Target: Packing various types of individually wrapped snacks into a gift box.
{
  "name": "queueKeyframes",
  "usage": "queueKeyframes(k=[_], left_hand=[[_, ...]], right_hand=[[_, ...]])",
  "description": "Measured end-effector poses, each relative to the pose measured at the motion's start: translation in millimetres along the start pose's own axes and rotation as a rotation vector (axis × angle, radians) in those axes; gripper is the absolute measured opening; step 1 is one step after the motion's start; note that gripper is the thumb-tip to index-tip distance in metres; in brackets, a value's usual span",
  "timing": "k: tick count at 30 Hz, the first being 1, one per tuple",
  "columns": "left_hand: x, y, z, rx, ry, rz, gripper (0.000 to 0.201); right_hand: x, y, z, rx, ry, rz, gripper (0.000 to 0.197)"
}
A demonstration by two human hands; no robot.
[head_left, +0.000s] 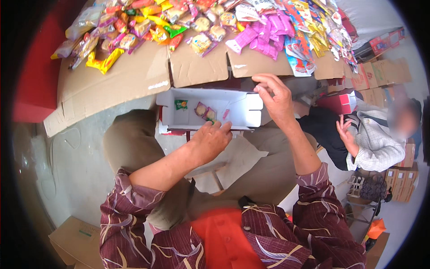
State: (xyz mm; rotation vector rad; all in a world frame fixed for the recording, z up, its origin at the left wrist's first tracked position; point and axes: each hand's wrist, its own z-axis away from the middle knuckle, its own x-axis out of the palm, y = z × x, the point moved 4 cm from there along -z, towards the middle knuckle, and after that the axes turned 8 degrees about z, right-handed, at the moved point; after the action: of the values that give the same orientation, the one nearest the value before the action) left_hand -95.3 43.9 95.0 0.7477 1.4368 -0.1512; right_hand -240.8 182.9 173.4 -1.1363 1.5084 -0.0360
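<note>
White-lined, open-topped rectangular cardboard box (232, 106) lies in front of the person, just below the near edge of a brown cardboard-covered desk (117, 86), its long axis running left to right. Inside are a green wrapped sweet (181, 105) at the left, two round biscuits in clear, purple-edged wrappers (200, 109) near the middle, and a small pink packet (226, 114). The left hand (209, 141) is nearer these, its fingertips over the near wall, biscuits just beyond and leftward; whether its grip is closed on anything is hidden. The right hand (278, 101) hovers by the right end, box to its left, thumb and fingers parted, nothing visible between them.
</note>
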Motion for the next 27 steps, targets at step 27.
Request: queueKeyframes(k=[27], left_hand=[[1.7,-2.0,-31.0,0.046,-0.013,0.259,0.025]], right_hand=[[20.5,-61.9,-51.9,-0.284,-0.112,0.3,0.037]])
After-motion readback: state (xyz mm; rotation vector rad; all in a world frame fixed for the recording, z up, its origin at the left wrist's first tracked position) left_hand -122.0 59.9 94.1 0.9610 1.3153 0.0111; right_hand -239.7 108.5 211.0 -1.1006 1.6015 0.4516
